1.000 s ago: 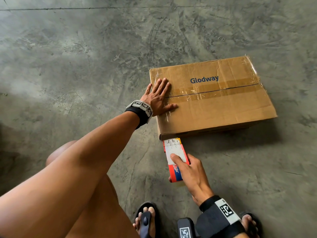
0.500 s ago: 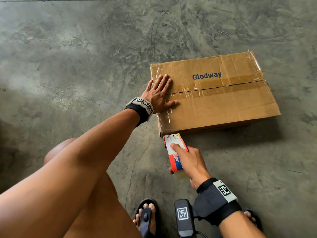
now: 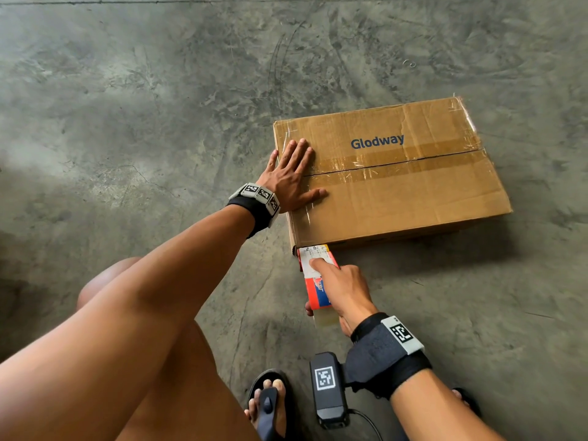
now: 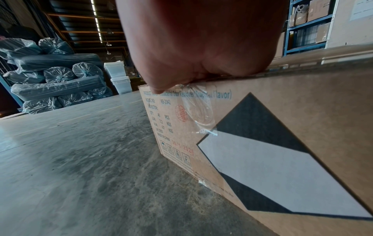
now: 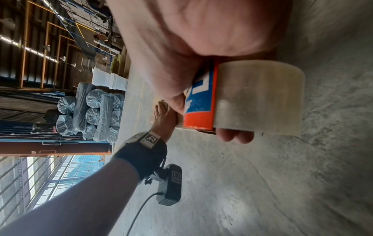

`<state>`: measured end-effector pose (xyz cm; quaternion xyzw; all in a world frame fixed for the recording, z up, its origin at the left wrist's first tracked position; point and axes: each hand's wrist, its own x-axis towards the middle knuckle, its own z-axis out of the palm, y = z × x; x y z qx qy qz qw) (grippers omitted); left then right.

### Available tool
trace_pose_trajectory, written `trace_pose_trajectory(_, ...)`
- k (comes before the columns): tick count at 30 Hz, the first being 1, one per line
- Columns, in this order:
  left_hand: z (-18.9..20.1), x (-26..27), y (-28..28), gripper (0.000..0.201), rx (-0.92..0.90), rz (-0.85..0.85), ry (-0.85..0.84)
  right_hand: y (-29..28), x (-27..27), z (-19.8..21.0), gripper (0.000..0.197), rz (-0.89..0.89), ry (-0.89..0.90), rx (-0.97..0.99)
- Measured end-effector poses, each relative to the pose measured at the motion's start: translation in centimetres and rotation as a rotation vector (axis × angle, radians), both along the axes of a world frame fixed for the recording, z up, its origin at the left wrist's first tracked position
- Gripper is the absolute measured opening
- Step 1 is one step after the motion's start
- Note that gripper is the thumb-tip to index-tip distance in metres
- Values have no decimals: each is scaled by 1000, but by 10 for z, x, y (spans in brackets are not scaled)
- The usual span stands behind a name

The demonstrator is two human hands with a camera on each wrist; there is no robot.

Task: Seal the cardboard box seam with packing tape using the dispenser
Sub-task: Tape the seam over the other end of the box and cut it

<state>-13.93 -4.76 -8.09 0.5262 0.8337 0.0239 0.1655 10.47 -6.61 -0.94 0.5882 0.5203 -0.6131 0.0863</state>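
Note:
A brown cardboard box [image 3: 413, 198] marked "Glodway" lies on the concrete floor, its centre seam [image 3: 397, 164] covered with clear tape. My left hand [image 3: 291, 179] lies flat on the box's left end, fingers straight and thumb spread. In the left wrist view the palm [image 4: 197, 39] presses on the box's top edge [image 4: 262, 111]. My right hand [image 3: 342, 289] grips the red tape dispenser [image 3: 313, 275], forefinger stretched along its top. The dispenser's front end touches the box's near left corner. The roll of clear tape [image 5: 258, 97] sits in the dispenser [image 5: 201, 102], my fingers curled under it.
Bare concrete floor [image 3: 159, 106] surrounds the box. My knee [image 3: 127, 297] and sandalled feet [image 3: 270, 399] are at the bottom of the head view. Wrapped bales [image 4: 54, 76], stacked white bins [image 4: 119, 79] and blue shelving with boxes [image 4: 306, 28] stand far off.
The right hand has pushed the dispenser forward until its front reaches the box's near left corner. The left hand has stayed flat on the box.

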Motion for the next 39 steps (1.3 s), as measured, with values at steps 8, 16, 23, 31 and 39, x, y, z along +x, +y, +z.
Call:
trace_pose_trajectory(8,3,1,0,106,-16,-1,4,1,-5,10,33,5,-11,-2)
trace_pose_trajectory(16,4,1,0,106,-25,9,-4,7,-10,-4,35,64,-28,-13)
trace_pose_trajectory(23,6,7,1,105,-27,46,33,13,-5,2,23,76,-14,-63)
trace_pose_trajectory(31,-2,64,-7,98,63,133,-18,-1,23,-21,51,136,19,76)
trace_pose_trajectory(39,-4,66,-8,104,52,134,38,-7,47,-23,64,175,26,102)
